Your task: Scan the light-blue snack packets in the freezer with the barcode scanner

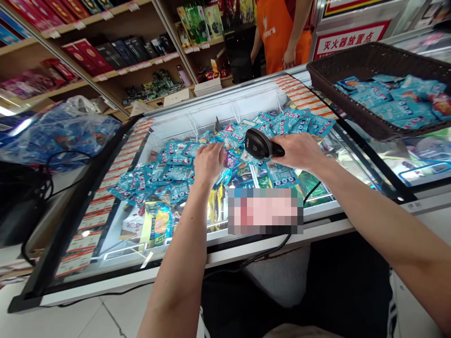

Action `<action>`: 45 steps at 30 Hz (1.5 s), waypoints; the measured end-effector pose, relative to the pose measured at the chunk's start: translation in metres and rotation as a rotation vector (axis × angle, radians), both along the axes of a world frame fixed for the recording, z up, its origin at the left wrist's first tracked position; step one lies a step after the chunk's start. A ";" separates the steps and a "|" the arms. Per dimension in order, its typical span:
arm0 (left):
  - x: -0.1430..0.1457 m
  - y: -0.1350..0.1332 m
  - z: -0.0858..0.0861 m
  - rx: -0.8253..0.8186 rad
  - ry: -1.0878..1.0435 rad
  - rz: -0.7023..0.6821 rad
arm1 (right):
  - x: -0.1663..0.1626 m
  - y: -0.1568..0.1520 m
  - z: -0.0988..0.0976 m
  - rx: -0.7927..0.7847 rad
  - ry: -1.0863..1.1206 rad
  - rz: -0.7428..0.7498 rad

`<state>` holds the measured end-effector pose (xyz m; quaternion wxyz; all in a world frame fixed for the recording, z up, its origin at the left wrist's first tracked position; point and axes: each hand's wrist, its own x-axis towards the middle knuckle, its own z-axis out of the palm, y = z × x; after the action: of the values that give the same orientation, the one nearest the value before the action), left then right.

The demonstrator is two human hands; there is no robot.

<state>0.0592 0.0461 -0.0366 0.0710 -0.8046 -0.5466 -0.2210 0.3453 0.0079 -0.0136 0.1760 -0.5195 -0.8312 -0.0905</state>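
Observation:
My right hand is wrapped round a black handheld barcode scanner, whose head points left over a pile of blue ice-cream packets lying on the glass lid of a chest freezer. My left hand is closed in a pinch on one blue packet at the middle of the pile, just left of the scanner. The scanner's black cable hangs down over the freezer's front edge.
A dark wicker basket with more blue packets stands at the right on the freezer. A person in an orange apron stands behind it. A blue plastic bag lies at the left; shelves of boxed goods line the back.

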 end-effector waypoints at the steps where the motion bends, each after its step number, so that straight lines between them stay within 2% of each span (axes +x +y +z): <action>1: 0.002 0.001 0.001 -0.017 -0.025 -0.024 | 0.000 0.000 0.000 0.000 0.001 -0.001; 5: 0.017 -0.003 0.007 -0.073 -0.100 -0.076 | 0.001 0.000 0.001 0.007 0.013 -0.021; 11: 0.046 -0.014 0.004 -0.124 -0.024 0.021 | 0.002 0.001 0.002 -0.007 0.024 -0.027; 16: 0.051 -0.013 -0.001 -0.178 -0.062 0.045 | 0.002 0.001 0.001 -0.019 0.003 -0.038; 19: 0.047 -0.010 -0.003 -0.249 -0.193 0.060 | 0.002 0.002 0.001 -0.021 -0.007 -0.046; 24: 0.033 -0.006 -0.009 -0.329 -0.575 -0.013 | 0.002 0.003 0.000 -0.018 -0.018 -0.042; 30: 0.016 -0.003 -0.007 -0.218 -0.743 0.087 | 0.000 0.003 0.001 -0.031 -0.010 -0.056; 34: 0.007 -0.009 0.005 -0.041 -0.663 0.123 | 0.000 0.002 0.000 -0.018 -0.009 -0.053; 38: 0.004 -0.015 0.013 0.073 -0.518 0.076 | 0.001 0.002 -0.001 -0.015 -0.017 -0.052; 45: 0.003 -0.013 0.007 0.038 -0.452 -0.051 | -0.001 -0.001 0.002 -0.006 -0.008 -0.040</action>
<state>0.0622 0.0329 -0.0294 -0.0439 -0.7467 -0.5239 -0.4076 0.3441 0.0069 -0.0118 0.1692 -0.5361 -0.8217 -0.0935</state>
